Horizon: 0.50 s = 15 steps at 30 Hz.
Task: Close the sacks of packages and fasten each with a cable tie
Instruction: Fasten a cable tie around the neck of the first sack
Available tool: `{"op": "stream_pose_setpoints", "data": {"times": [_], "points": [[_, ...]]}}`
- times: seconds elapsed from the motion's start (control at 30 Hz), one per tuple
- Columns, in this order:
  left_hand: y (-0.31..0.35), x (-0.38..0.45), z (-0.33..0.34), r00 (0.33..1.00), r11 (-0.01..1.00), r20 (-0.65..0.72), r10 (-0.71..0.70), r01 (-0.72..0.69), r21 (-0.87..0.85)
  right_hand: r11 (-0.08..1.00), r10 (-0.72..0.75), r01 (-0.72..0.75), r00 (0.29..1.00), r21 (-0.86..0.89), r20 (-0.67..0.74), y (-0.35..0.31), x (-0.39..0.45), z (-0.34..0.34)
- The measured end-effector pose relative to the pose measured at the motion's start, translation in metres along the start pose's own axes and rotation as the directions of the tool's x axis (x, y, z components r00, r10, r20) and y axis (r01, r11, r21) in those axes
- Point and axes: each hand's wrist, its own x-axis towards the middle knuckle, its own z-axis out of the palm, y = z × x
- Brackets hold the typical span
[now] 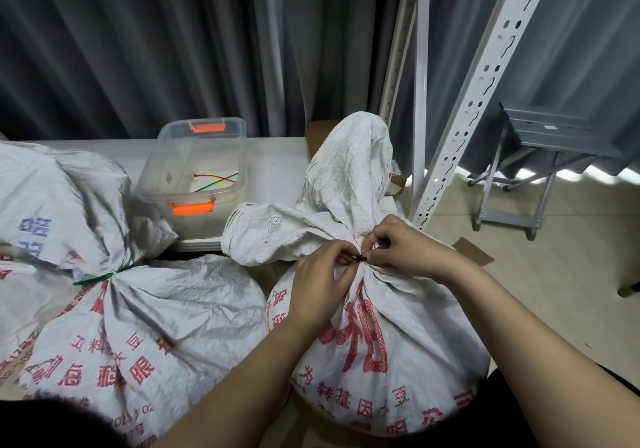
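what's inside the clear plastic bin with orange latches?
Inside the clear plastic bin with orange latches: a few loose cable ties, red, green and yellow, crossed on its floor. The near wall blurs anything lower.

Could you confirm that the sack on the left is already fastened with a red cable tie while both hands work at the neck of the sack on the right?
Not quite: the cable tie around the neck of the left sack is green, not red, as the head view shows. The rest holds: the left hand and right hand both pinch at the gathered neck of the right sack.
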Motion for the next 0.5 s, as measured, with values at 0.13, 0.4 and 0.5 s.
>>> {"op": "stream_pose_setpoints", "data": {"times": [0.13, 0.4, 0.5], "points": [[-0.003, 0.000, 0.000, 0.998, 0.991, -0.034, 0.060, -0.055, 0.121, 0.996, -0.041, 0.037, 0.998, 0.080, 0.046, -0.002, -0.003, -0.004], [0.002, 0.008, -0.015, 0.993, 0.981, 0.007, 0.121, -0.121, 0.154, 0.947, -0.087, 0.037, 0.986, 0.319, 0.145, 0.001, -0.003, -0.009], [0.008, 0.008, -0.018, 0.979, 0.944, 0.016, 0.205, -0.202, 0.261, 0.943, -0.095, 0.039, 0.983, 0.330, 0.156, 0.000, -0.002, -0.009]]}}
